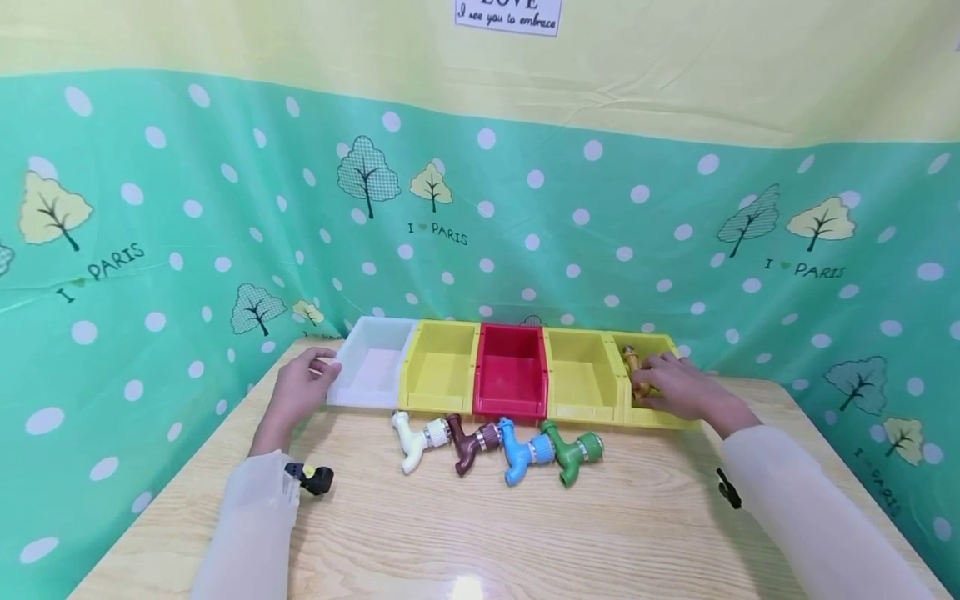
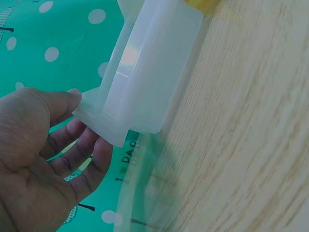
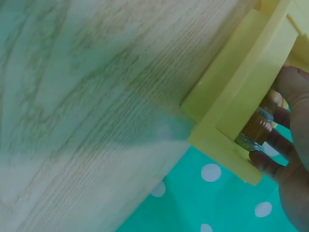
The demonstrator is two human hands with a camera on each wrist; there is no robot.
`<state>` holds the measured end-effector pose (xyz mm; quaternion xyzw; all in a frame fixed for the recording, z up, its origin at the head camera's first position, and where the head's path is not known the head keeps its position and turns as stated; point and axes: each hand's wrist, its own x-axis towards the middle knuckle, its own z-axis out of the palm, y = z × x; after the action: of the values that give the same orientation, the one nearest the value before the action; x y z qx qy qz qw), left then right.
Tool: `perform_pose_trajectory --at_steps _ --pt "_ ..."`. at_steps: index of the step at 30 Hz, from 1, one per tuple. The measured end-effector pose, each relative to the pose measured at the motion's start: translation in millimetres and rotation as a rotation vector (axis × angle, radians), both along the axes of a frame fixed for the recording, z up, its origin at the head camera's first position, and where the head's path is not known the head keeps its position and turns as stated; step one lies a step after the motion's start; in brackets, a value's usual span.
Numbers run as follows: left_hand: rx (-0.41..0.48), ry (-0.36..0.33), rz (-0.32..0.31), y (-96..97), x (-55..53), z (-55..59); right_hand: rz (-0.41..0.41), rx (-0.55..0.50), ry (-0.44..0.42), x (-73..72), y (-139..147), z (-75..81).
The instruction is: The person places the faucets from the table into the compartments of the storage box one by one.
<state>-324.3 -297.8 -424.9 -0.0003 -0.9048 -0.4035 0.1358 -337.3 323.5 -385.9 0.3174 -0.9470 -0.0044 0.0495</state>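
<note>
At the left end of the row of bins, my left hand (image 1: 300, 385) pinches the edge of a white plastic bin (image 2: 159, 72) between thumb and fingers. My right hand (image 1: 678, 385) reaches into the rightmost yellow bin (image 3: 231, 92) and grips an orange-brown tap (image 1: 632, 362). In the right wrist view the tap's ribbed collar (image 3: 257, 128) shows between the fingers, near the bin's side. Four other taps lie in a row on the table in front of the bins: white (image 1: 412, 442), maroon (image 1: 468, 446), blue (image 1: 519, 452) and green (image 1: 572, 454).
Between the end bins stand a yellow bin (image 1: 438, 367), a red bin (image 1: 512, 371) and another yellow bin (image 1: 583, 375), side by side. A patterned green curtain (image 1: 525, 217) hangs behind the wooden table (image 1: 525, 533) and along its sides.
</note>
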Motion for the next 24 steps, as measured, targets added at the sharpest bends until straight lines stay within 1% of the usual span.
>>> perform_pose_trajectory --at_steps 8,14,20,24 --pt "-0.004 -0.004 0.006 -0.7 -0.9 -1.1 0.011 0.025 -0.033 -10.2 -2.4 -1.8" --pt "-0.002 -0.012 0.012 -0.2 -0.7 -1.5 -0.002 0.043 -0.057 -14.5 -4.8 -1.6" --pt "-0.013 0.025 0.005 -0.5 -1.4 -3.5 -0.028 0.043 -0.09 -14.6 -5.9 -2.8" --pt "-0.02 0.033 0.003 -1.2 -1.5 -3.5 -0.015 0.035 -0.095 -15.3 -4.9 -5.2"
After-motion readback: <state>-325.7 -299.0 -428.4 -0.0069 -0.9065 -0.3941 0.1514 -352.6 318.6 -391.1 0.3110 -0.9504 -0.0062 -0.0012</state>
